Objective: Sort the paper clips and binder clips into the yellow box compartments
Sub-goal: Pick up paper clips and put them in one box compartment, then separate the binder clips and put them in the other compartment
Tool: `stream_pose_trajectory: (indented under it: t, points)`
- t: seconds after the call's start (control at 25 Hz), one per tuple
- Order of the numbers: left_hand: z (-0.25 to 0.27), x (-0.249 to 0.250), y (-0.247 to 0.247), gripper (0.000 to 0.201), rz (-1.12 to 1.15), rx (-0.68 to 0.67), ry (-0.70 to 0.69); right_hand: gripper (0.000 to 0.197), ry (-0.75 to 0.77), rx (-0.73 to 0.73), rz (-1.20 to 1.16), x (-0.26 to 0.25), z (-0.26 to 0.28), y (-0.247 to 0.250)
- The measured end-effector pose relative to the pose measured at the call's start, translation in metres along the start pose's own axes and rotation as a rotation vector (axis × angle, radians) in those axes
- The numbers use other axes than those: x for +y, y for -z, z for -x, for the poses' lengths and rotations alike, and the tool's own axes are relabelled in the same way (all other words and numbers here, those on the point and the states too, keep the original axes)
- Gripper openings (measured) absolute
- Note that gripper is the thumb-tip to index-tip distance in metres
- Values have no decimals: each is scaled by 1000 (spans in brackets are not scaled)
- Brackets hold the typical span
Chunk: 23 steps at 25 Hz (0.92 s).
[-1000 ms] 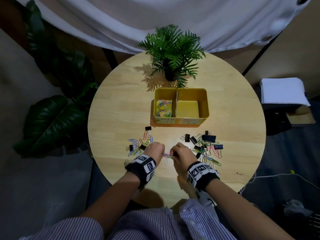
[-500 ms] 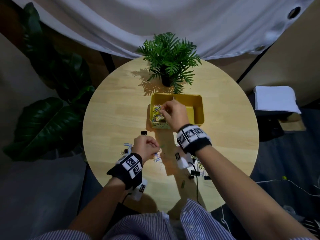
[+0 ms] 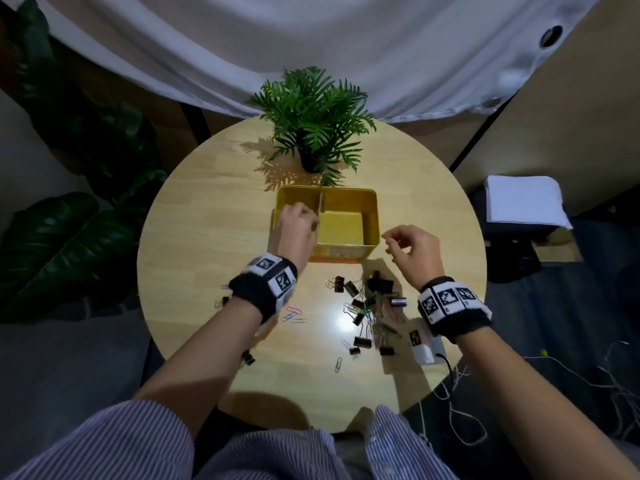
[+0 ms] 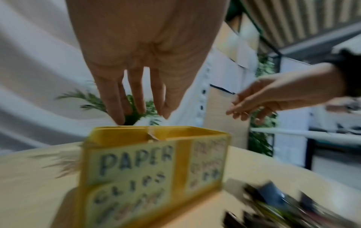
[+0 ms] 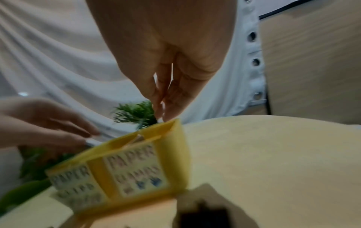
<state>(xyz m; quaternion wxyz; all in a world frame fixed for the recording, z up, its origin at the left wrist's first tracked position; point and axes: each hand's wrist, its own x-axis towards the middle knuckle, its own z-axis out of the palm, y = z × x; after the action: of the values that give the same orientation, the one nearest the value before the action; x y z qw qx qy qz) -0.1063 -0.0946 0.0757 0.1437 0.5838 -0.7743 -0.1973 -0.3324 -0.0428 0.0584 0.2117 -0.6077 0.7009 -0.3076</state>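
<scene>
The yellow box (image 3: 375,216) stands mid-table with a divider (image 3: 320,206); its right compartment is bare inside. My left hand (image 3: 304,211) hovers over the left compartment and hides its contents. In the left wrist view its fingers (image 4: 140,108) point straight down above the box (image 4: 156,154), with nothing seen between them. My right hand (image 3: 389,240) hangs in the air just right of the box, fingers loosely curled and empty. Black binder clips (image 3: 379,284) lie heaped in front of the box. A few paper clips (image 3: 293,315) lie by my left forearm.
A potted fern (image 3: 311,133) stands right behind the box. A small white device with a cable (image 3: 424,348) lies near the round table's (image 3: 194,244) right front edge. A lone green paper clip (image 3: 338,364) lies toward me. A folded white cloth (image 3: 523,206) sits off-table right.
My right hand has left the left compartment and drawn back to the right of the box. My left hand has risen from the loose clips to over that compartment.
</scene>
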Motion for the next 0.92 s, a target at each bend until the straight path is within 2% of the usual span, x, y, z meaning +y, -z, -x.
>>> stream_pose_trajectory:
  t: [0.04,0.08,0.2,0.32,0.48,0.64,0.76,0.84,0.92]
  points:
    - [15,12,-12,23,-13,-27,-104,11,-12,-49,53,16,12,6]
    - [33,26,-25,26,-17,-114,-198,10,-23,-129,130,32,26,12]
    - [75,49,-70,28,-147,-465,-386,9,-34,-433,416,64,61,11]
    - [87,40,-93,25,-330,-606,-486,11,-120,-467,476,75,88,0]
    - [99,9,-89,30,-389,-613,-429,16,-162,-404,440,64,110,-22]
    - [95,-20,-79,26,-365,-460,-229,28,-66,-260,429,40,100,-37]
    - [88,-10,-80,24,-361,-415,-176,28,-30,-326,403,30,83,-50]
    - [84,2,-88,32,-351,-462,-141,23,-25,-354,444,28,75,-54]
    - [84,6,-95,31,-301,-484,-45,21,-38,-387,439,29,72,-55]
